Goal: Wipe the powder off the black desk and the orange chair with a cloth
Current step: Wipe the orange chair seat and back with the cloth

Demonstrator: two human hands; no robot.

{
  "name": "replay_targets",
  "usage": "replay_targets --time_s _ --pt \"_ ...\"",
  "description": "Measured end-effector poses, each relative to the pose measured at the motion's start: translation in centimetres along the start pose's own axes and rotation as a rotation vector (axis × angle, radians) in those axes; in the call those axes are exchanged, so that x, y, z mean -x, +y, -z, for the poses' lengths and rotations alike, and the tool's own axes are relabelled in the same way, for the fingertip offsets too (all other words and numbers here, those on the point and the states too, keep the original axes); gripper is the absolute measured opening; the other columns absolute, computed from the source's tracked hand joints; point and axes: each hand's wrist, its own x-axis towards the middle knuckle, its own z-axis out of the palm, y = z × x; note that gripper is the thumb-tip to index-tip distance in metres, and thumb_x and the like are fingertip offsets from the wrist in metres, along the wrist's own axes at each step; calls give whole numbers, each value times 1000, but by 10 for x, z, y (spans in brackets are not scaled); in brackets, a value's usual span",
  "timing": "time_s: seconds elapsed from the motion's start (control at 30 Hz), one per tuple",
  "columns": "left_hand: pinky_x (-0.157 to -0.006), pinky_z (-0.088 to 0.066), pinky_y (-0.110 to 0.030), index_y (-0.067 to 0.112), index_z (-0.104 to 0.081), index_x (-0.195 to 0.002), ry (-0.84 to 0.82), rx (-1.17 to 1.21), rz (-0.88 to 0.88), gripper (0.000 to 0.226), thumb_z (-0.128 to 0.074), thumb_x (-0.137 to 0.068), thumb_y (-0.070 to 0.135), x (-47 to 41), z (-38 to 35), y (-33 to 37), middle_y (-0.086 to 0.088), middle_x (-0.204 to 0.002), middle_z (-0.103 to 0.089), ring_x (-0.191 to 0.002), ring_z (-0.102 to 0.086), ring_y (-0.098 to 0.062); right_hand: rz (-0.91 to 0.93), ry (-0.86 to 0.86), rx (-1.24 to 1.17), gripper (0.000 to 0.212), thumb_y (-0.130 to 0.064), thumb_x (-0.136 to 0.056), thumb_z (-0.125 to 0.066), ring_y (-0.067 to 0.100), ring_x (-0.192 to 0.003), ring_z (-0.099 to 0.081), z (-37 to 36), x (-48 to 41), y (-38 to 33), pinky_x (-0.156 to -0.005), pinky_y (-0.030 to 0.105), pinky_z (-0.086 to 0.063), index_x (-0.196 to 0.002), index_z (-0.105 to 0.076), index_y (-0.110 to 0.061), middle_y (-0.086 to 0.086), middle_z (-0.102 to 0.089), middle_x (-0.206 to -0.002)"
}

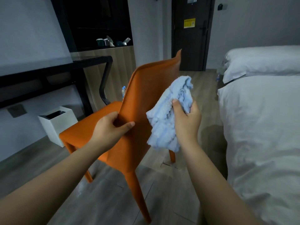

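The orange chair (146,88) stands in the middle of the floor, tilted, its back toward me. My left hand (110,129) grips the left edge of the chair's backrest, thumb on the rear face and fingers wrapped round the front. My right hand (186,122) holds a bunched light-blue cloth (168,114) against or just off the rear of the backrest; contact is unclear. The black desk (53,69) runs along the left wall. No powder is discernible on either in this dim view.
A white square bin (56,125) sits on the floor under the desk. A water bottle (123,92) stands behind the chair. A white bed (263,120) fills the right side. A dark door (190,33) lies ahead, wooden floor between.
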Motion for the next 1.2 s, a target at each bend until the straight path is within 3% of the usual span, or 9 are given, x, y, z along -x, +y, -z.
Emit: replay_targets --time_s 0.07,0.17,0.3,0.43,0.5,0.6,0.93,1.07,1.2 --pt "-90 -51 -48 21 -63 -108 -10 78 -26 36 -65 -84 48 -2 8 9 2 -102 -67 -96 -62 -16 49 -15 -4 23 -31 -92 -63 3 -100 -64 -6 -10 -14 -87 30 -57 -114 -59 -30 -5 -63 -114" --pt "-95 -51 -41 34 -56 -127 86 158 -140 46 -63 -85 52 -9 17 34 14 -116 -63 -108 -59 -7 141 -23 1 34 -32 -92 -62 5 -108 -61 -20 -19 -29 -92 31 -54 -125 -57 -23 -4 -61 -120" --pt "-92 -50 -29 39 -53 -125 169 166 -288 34 -60 -92 35 -15 18 69 22 -109 -62 -104 -57 2 226 -31 39 34 -32 -93 -62 4 -112 -57 -36 -21 -30 -95 26 -51 -126 -54 -24 -4 -58 -124" --pt "-95 -48 -35 36 -53 -124 217 133 -295 33 -60 -92 35 -20 13 72 17 -110 -61 -108 -55 -7 220 -6 86 42 -32 -94 -61 7 -117 -54 -42 -19 -11 -99 31 -50 -132 -54 -15 -2 -54 -128" --pt "-92 -47 -23 38 -53 -118 225 134 -296 28 -60 -92 34 -22 10 69 20 -103 -62 -101 -56 0 200 -3 81 45 -35 -93 -60 10 -119 -54 -43 -18 -2 -99 36 -50 -133 -52 -15 -2 -53 -130" --pt "-72 -40 -1 34 -54 -115 231 127 -288 25 -62 -92 29 -24 6 68 23 -93 -60 -87 -55 13 149 7 57 47 -34 -93 -61 13 -122 -53 -45 -15 10 -101 39 -48 -135 -51 -14 -1 -51 -131" --pt "-87 -52 -32 35 -49 -122 271 155 -267 27 -55 -95 34 -26 -10 63 10 -109 -61 -99 -58 -5 -32 -2 -30 34 -25 -94 -61 3 -105 -58 -44 6 70 -87 16 -49 -125 -55 -14 -4 -59 -113" --pt "-82 -53 -27 39 -47 -114 279 147 -284 20 -54 -96 34 -26 -11 62 10 -107 -60 -94 -59 -2 -158 -64 -21 34 -28 -94 -61 6 -105 -59 -43 20 110 -89 21 -50 -124 -53 -14 -1 -58 -115" --pt "-73 -45 -15 38 -44 -111 299 114 -294 18 -52 -97 33 -27 -15 61 10 -106 -59 -90 -57 1 -236 -120 -18 40 -29 -95 -61 -2 -109 -52 -44 34 144 -85 6 -41 -132 -49 -22 -8 -53 -122"
